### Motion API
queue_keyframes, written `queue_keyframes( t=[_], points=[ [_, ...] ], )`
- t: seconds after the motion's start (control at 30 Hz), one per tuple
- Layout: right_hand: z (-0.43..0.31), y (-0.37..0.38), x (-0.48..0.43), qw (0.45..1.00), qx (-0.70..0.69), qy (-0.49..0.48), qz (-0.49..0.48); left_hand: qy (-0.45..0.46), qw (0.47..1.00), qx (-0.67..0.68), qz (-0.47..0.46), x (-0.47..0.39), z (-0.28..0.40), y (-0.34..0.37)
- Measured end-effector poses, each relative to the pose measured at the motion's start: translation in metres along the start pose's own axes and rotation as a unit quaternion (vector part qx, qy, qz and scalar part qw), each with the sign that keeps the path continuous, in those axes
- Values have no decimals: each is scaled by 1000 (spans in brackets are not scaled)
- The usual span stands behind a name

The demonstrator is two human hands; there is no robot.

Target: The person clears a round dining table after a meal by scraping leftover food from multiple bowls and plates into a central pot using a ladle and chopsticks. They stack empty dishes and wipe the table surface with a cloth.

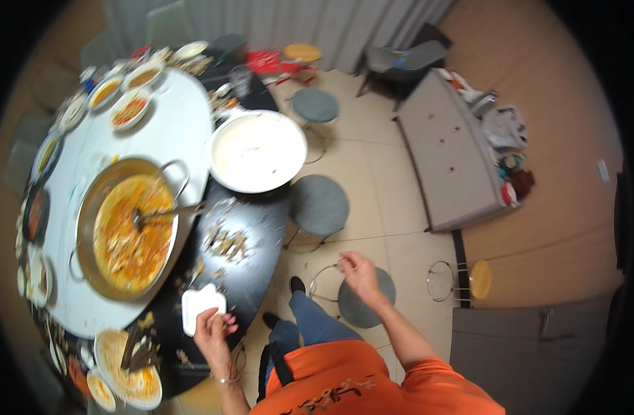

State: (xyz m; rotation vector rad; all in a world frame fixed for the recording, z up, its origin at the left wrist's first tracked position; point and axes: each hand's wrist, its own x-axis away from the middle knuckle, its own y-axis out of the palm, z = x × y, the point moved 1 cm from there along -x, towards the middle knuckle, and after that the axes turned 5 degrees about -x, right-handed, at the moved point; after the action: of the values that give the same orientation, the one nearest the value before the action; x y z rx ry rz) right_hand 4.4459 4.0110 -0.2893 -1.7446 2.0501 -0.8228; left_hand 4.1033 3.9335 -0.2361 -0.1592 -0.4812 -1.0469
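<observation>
My left hand point(212, 330) is at the near edge of a white squarish dish point(198, 305) on the black table rim point(262, 244). Its fingers are bent and overlap the dish; blur hides whether they grip it. Out to the right, above a round grey stool point(383, 301), my right hand point(359, 276) holds nothing, its fingers loosely bent. Scraps of food waste point(226, 244) lie on the black rim beyond the dish. A large steel pot point(86, 207) of orange stew, with a ladle point(164, 213) in it, stands on the white turntable point(182, 111).
A big white basin point(257, 150) sits at the table edge. Food bowls point(130, 110) line the turntable's far side. Stained bowls point(145, 389) are stacked near left. More grey stools point(319, 205) stand beside the table. A cabinet point(447, 150) carrying bags is at right.
</observation>
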Motion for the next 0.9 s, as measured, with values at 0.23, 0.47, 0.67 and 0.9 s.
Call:
queue_keyframes(
  t=[0.23,0.47,0.67,0.9],
  points=[
    [-19,-7,-9,997,-22,-62,-31,-2,1000,-11,-4,-4,0,36],
    [-33,-19,-80,990,-58,-106,-71,27,999,-7,37,-20,12,88],
    [-8,-65,-202,981,-56,-141,-122,35,997,-18,59,-66,11,213],
    [62,-109,-341,978,-102,-129,-128,-18,1000,-12,22,-105,-3,396]
  ],
)
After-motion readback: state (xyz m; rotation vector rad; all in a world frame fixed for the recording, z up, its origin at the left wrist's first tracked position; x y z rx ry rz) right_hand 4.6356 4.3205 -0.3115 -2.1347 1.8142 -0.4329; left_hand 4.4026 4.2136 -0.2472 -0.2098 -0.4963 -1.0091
